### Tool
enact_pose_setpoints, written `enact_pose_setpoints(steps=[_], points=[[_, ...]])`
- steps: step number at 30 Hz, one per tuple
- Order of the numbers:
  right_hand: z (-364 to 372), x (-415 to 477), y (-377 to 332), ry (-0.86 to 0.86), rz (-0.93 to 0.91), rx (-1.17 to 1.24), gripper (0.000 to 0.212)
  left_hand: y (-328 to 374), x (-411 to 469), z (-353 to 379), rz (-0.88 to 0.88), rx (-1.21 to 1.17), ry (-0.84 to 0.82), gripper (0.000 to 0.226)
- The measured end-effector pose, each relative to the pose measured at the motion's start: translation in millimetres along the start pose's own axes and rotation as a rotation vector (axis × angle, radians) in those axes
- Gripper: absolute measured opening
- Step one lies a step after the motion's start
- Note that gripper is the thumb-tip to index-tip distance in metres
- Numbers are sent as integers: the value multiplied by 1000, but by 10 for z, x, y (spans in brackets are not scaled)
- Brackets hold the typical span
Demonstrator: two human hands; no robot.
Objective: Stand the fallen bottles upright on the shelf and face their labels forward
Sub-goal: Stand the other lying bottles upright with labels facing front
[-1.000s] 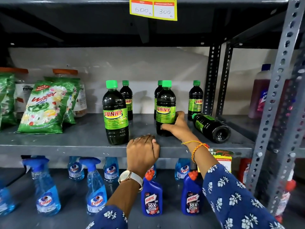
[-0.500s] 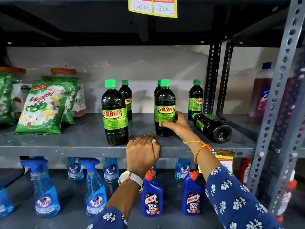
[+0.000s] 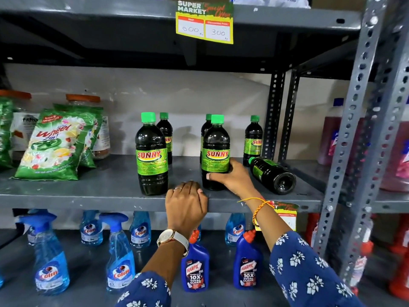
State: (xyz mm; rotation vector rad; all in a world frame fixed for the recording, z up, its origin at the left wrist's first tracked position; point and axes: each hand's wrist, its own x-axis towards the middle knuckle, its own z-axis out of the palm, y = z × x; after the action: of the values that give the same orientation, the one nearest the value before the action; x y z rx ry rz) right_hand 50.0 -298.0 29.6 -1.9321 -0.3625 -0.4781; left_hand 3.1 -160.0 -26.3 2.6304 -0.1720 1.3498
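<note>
Dark Sunny bottles with green caps stand on the grey middle shelf [image 3: 88, 196]. My right hand [image 3: 232, 176] grips the lower body of an upright front bottle [image 3: 215, 142], whose label faces me. Another upright front bottle [image 3: 151, 156] stands to its left, label forward. One bottle [image 3: 273, 175] lies on its side at the right, base toward me, cap pointing back. Three more bottles stand behind; the rightmost [image 3: 253, 140] has its label turned partly right. My left hand [image 3: 186, 207] rests over the shelf's front edge, fingers curled on it.
Green Wheel detergent packs [image 3: 55, 145] and jars sit at the shelf's left. A perforated steel upright [image 3: 349, 138] stands right of the fallen bottle. Blue Colin sprays [image 3: 120, 253] and Harpic bottles [image 3: 194, 269] fill the shelf below. A yellow price tag [image 3: 204, 25] hangs above.
The held bottle has turned so its label faces fully forward. My right hand has shifted a little round its body. The view has tilted upward. My left hand has stayed put.
</note>
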Motion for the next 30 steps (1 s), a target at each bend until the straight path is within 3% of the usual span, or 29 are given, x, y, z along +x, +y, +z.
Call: enact_pose_setpoints(steps=[14, 20, 22, 24, 26, 28, 30], points=[[-84, -271, -64, -2, -20, 23, 29, 29, -53, -59, -28, -32, 16, 36], [-79, -262, -27, -10, -14, 37, 42, 28, -60, -69, -44, -26, -56, 36], [-111, -278, -46, -57, 1, 41, 43, 37, -59, -69, -43, -46, -42, 38], [-192, -306, -81, -89, 49, 48, 59, 45, -82, -65, -67, -129, 27, 43], [-359, -302, -123, 59, 48, 2, 78, 50, -184, -54, -113, -294, 159, 45], [-628, -281, -193, 323, -46, -43, 59, 116, -328, -63, -50, -418, 294, 42], [-873, -172, -275, 505, -137, -177, 35, 286, -444, -83, 119, -456, 303, 40]])
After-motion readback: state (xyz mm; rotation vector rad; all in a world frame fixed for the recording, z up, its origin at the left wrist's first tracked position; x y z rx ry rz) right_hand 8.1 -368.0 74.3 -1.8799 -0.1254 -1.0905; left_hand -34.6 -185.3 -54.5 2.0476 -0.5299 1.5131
